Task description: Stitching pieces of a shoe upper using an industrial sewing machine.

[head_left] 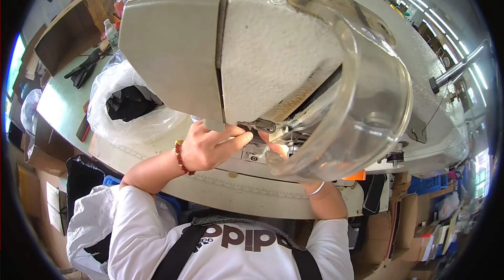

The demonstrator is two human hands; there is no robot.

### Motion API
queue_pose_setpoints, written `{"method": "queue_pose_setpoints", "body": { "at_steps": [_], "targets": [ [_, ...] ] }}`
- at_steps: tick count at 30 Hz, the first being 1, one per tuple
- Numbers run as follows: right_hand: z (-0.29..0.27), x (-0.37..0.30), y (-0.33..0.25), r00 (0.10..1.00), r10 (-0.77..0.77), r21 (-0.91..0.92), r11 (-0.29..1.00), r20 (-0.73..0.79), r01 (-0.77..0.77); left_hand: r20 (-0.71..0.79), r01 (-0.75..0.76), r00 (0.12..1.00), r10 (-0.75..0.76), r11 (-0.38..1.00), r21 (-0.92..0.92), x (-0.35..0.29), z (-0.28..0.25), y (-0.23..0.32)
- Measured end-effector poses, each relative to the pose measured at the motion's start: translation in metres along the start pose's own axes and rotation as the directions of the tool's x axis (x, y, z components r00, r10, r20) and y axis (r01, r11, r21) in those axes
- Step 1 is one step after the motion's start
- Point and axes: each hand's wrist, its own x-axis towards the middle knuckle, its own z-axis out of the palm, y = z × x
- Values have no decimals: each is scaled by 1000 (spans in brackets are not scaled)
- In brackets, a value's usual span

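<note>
A big off-white sewing machine [278, 49] fills the middle of the view. My left hand [207, 146], with a beaded bracelet on its wrist, reaches under the machine head. Its thumb and fingers are pinched together beside the needle area; something small and dark shows at the fingertips, too little to name. On the other side of the needle is my right hand [277, 147], mostly covered by the curved clear plastic guard [375, 106] and machine parts. Only some of its fingers show, close to the left fingertips, and I cannot see what they hold.
A clear plastic bag [118, 130] with black pieces inside stands left of the machine. Behind it are black scissors-like tools [84, 70], a plastic bottle [111, 33] and a cardboard box [73, 28]. A ruler strip [226, 183] runs along the table's near edge. A dark phone-like slab [374, 194] lies at right.
</note>
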Motion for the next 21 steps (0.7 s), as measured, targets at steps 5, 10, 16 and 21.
{"method": "queue_pose_setpoints", "body": {
  "at_steps": [5, 10, 16, 21],
  "targets": [
    [-9, -3, 6, 967, -22, -37, 999, -252, 13, 8, 77, 997, -76, 994, -82, 3, -3, 2],
    [-19, -14, 8, 902, -230, -523, 852, -365, 6, 34, -9, 999, 9, 1000, 2, 9, -10, -1],
    [-55, -26, -20, 974, 42, 434, 899, -222, 60, -71, -16, 997, 5, 988, -154, 9, -4, -9],
    [-55, -33, -18, 963, 160, 801, 593, -216, 81, -178, -68, 984, 20, 961, -268, 4, 15, -20]
  ]
}}
